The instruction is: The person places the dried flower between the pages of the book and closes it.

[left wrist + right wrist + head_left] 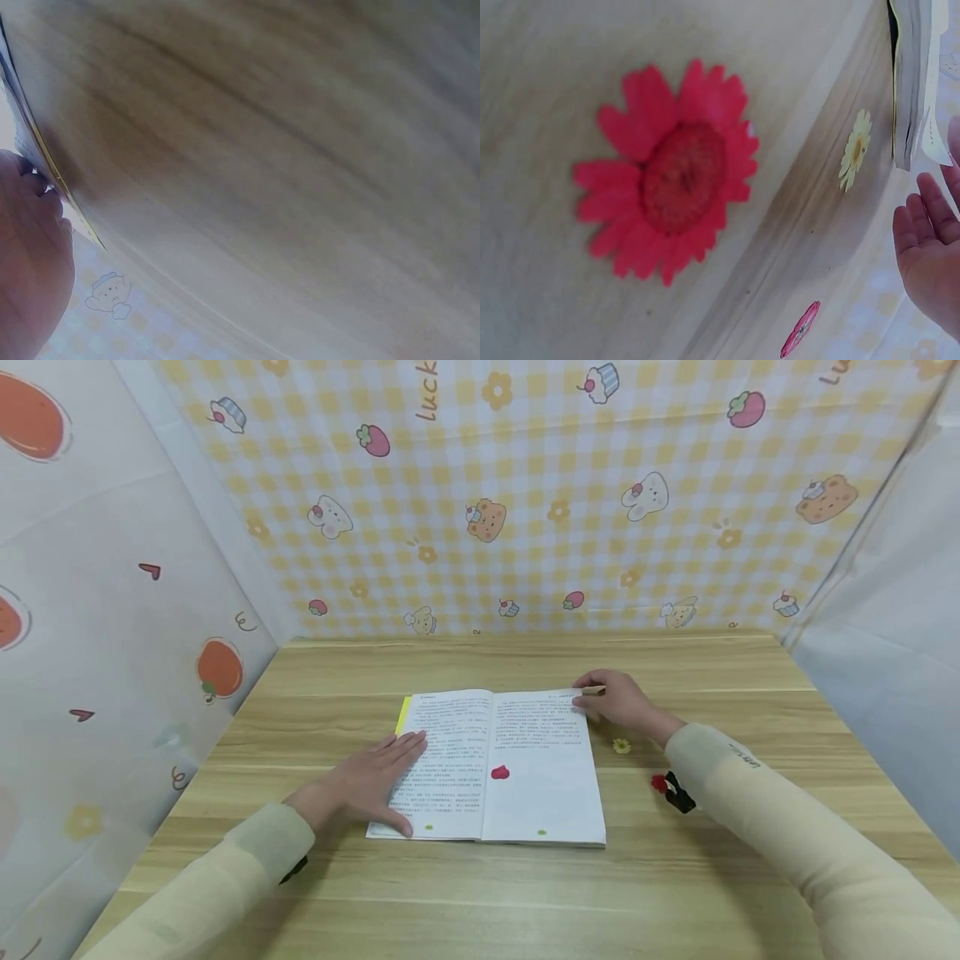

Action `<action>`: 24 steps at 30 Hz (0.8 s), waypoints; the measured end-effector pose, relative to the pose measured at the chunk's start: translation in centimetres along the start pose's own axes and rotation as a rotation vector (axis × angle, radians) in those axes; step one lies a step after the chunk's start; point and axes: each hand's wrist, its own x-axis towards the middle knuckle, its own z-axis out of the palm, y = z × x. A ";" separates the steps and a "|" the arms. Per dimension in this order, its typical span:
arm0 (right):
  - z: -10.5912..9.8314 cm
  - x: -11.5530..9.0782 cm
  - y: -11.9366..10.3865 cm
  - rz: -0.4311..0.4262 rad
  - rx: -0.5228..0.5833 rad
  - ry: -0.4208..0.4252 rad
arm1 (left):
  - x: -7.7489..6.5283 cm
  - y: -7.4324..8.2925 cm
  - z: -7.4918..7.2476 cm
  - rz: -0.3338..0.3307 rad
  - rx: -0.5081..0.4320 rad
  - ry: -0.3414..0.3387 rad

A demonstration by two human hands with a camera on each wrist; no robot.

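An open book (540,793) lies on the table, with a red petal (500,772) on its right page near the spine. My left hand (375,781) rests flat on the left page, fingers spread; only part of it shows in the left wrist view. At the top right corner, my right hand (618,700) pinches the page edge between thumb and fingers. From the right wrist, that page corner (934,142) looks lifted and curved. A yellow flower (622,746) lies right of the book, and a red flower (659,783) lies beside the right wrist's black strap.
The right wrist view also has a small pink-red flower (800,330) on the table. The wooden table (465,902) runs back to a yellow checked cloth (525,552). White sheets (112,568) hang at both sides.
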 end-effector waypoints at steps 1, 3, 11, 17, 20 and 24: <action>0.0 0.0 -0.1 0.003 0.011 0.006 | 0.0 0.0 0.0 0.001 0.001 0.003; -0.1 -0.2 -0.3 0.015 0.035 0.019 | 0.0 0.0 0.0 -0.002 0.002 0.002; -0.5 -0.5 -0.9 0.095 0.242 0.016 | 0.0 0.0 0.0 -0.006 0.002 -0.005; -0.7 -1.2 -1.4 0.146 0.433 -0.033 | 0.0 0.0 -0.2 -0.004 0.005 -0.008; -0.8 -1.7 -1.4 0.178 0.521 -0.067 | 0.0 0.0 -0.2 -0.007 0.007 -0.012; -0.6 -2.5 -1.5 0.193 0.639 -0.120 | -0.1 0.0 -0.1 -0.012 0.004 -0.010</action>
